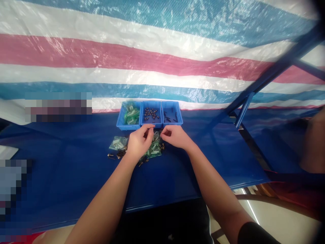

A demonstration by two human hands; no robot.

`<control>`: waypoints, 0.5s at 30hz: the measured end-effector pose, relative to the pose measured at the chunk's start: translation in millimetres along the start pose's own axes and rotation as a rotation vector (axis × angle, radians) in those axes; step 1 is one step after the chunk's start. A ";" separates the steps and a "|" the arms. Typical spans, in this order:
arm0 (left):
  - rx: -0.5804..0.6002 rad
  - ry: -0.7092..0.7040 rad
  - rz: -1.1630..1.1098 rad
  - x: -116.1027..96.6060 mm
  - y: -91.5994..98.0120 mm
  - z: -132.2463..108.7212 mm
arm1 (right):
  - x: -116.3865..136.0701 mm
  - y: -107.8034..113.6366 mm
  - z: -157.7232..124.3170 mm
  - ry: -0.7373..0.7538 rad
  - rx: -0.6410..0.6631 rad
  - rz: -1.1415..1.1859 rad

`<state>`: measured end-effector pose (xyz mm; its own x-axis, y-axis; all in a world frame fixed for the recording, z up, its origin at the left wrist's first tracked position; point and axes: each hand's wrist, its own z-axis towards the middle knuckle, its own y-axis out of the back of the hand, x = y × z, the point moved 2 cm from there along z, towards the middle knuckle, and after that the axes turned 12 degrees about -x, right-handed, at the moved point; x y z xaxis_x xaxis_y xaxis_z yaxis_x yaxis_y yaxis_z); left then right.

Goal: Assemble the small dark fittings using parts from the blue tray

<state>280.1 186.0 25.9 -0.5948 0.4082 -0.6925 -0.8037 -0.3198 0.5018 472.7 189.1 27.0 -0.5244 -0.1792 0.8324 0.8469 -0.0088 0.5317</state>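
Observation:
My left hand (140, 140) hovers over the near side of a small pile, thumb and fingers pinched together; whatever lies between them is too small to make out. My right hand (175, 136) is close beside it, its fingertips also pressed together, their content hidden. Under and between both hands lie green-tinted plastic packets (155, 150) with pale strips inside. Another clear packet (118, 143) rests left of my left hand. Loose brass-and-dark screw-like pieces (121, 154) are scattered around the packets, partly covered by my left hand.
Behind my hands stand three joined blue bins: one with green packets (119, 124), one with screw-like pieces (151, 125), one with thin dark pieces (173, 122). They sit on a blue tabletop (76, 169). A blue metal frame (269, 69) rises right; a striped sheet (162, 62) hangs behind.

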 end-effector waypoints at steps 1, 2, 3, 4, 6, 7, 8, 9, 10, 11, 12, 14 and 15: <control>0.005 -0.001 -0.005 0.1 -0.1 0.1 | 0.2 1.9 0.2 -0.012 -0.027 0.026; 0.011 -0.001 -0.012 0.2 -0.3 0.1 | -0.1 3.4 0.6 -0.025 -0.055 0.056; 0.018 -0.002 -0.020 0.4 -0.5 0.1 | -0.7 4.3 1.2 -0.043 -0.084 0.093; 0.026 -0.003 -0.029 0.6 -0.9 0.1 | -1.5 4.3 1.8 -0.061 -0.112 0.147; 0.048 -0.009 -0.043 1.1 -1.9 -0.2 | -2.9 1.9 3.2 -0.088 -0.157 0.274; 0.062 -0.012 -0.048 1.5 -2.4 -0.5 | -3.1 -0.2 3.8 -0.089 -0.169 0.335; 0.077 -0.017 -0.053 1.8 -3.0 -0.8 | -2.8 -2.5 4.3 -0.076 -0.179 0.376; 0.090 -0.023 -0.058 2.2 -3.4 -1.2 | -2.3 -4.8 4.6 -0.062 -0.187 0.406; 0.097 -0.028 -0.062 2.5 -3.7 -1.4 | -1.9 -6.9 4.8 -0.054 -0.192 0.424; 0.102 -0.033 -0.066 2.8 -3.8 -1.6 | -1.5 -8.5 4.9 -0.045 -0.198 0.431; 0.104 -0.037 -0.068 3.0 -3.8 -1.7 | -1.0 -9.7 5.0 -0.036 -0.205 0.431; 0.104 -0.044 -0.069 3.4 -3.8 -1.7 | -0.2 -11.1 4.9 -0.016 -0.214 0.429; 0.104 -0.048 -0.068 3.5 -3.8 -1.7 | 0.2 -11.4 4.9 -0.005 -0.218 0.430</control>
<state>281.1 187.2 20.7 -0.5368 0.4669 -0.7027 -0.8383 -0.2010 0.5068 462.5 193.9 21.8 -0.1222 -0.2073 0.9706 0.9856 -0.1405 0.0940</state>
